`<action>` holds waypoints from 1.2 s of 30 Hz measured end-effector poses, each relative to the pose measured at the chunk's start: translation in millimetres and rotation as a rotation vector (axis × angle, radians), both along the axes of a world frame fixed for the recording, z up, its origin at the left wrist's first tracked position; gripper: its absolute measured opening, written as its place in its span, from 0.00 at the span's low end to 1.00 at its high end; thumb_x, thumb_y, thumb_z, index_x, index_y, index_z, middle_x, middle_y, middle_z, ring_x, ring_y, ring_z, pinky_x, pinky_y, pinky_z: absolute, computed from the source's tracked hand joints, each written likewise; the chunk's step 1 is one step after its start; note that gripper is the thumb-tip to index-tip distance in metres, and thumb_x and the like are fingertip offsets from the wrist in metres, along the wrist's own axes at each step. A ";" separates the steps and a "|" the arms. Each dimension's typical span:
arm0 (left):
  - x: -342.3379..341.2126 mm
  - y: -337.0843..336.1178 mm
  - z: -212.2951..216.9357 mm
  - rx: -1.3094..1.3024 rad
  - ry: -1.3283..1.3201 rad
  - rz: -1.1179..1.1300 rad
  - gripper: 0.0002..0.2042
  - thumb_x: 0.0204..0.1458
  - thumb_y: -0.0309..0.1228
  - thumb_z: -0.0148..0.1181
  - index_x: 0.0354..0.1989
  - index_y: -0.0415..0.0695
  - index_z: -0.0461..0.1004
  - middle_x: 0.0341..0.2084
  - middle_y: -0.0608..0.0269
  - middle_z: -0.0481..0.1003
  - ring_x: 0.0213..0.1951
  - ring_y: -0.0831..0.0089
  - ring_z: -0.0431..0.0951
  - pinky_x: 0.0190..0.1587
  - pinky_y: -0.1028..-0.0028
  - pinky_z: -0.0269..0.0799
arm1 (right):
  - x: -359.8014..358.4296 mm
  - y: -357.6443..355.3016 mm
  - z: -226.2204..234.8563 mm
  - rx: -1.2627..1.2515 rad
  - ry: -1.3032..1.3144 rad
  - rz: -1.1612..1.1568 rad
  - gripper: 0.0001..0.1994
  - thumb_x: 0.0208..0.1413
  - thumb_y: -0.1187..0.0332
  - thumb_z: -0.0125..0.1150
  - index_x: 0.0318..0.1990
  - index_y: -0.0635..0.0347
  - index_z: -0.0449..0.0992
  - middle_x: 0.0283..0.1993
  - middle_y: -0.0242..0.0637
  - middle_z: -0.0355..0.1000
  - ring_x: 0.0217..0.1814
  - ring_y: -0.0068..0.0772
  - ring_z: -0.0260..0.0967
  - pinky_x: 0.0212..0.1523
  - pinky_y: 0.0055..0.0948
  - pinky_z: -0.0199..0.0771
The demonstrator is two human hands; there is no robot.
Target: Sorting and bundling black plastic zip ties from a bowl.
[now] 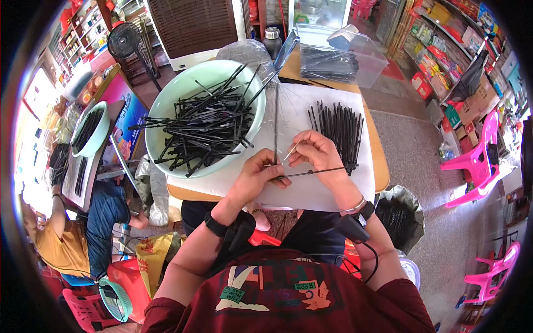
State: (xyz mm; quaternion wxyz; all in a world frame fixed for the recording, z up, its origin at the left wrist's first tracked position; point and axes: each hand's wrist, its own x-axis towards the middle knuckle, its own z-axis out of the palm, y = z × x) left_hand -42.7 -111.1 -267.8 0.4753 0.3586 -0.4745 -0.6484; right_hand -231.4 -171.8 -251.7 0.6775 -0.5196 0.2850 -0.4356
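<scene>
My left hand (259, 173) is closed, pinching a thin black rod (316, 171) that runs rightward under my right wrist. A second dark upright rod (276, 122) reaches up from the left fingers; whether they grip it I cannot tell. My right hand (317, 151) is closed too, its thumb and fingertips on a thin pale stick (291, 151) just above the black rod. Left of my hands, a pale green basin (161, 100) holds a tangled heap of black rods (205, 122). Beyond my right hand, more black rods (340, 130) lie side by side on white sheeting (294, 108).
A clear plastic box (333, 64) stands on the wooden table's (380, 161) far side, near a flask (272, 41) and a phone-like screen (286, 49). At lower right sits a sack (400, 216) of black pieces. Another person (66, 238) sits left by a second basin (94, 133).
</scene>
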 end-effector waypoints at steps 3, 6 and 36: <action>-0.6 -1.9 -4.5 0.010 0.057 0.121 0.03 0.56 0.23 0.51 0.35 0.38 0.64 0.28 0.60 0.71 0.31 0.67 0.79 0.34 0.74 0.78 | -9.5 -2.6 -9.0 -0.120 -0.001 0.157 0.14 0.53 0.77 0.52 0.48 0.63 0.66 0.39 0.39 0.70 0.36 0.29 0.71 0.39 0.26 0.74; -3.0 -0.4 -3.2 -0.009 0.107 0.201 0.04 0.56 0.24 0.52 0.35 0.38 0.64 0.27 0.60 0.71 0.32 0.69 0.78 0.35 0.75 0.77 | -11.7 14.4 3.6 -0.149 0.021 0.276 0.18 0.54 0.79 0.51 0.54 0.62 0.62 0.44 0.40 0.68 0.39 0.29 0.70 0.41 0.27 0.73; -27.9 -2.5 6.4 -0.056 -0.217 0.193 0.07 0.54 0.28 0.57 0.39 0.42 0.74 0.18 0.75 0.66 0.21 0.87 0.63 0.24 0.83 0.59 | -3.7 18.0 9.3 -0.267 0.308 -0.128 0.04 0.58 0.73 0.51 0.37 0.65 0.69 0.27 0.31 0.68 0.25 0.20 0.67 0.27 0.19 0.69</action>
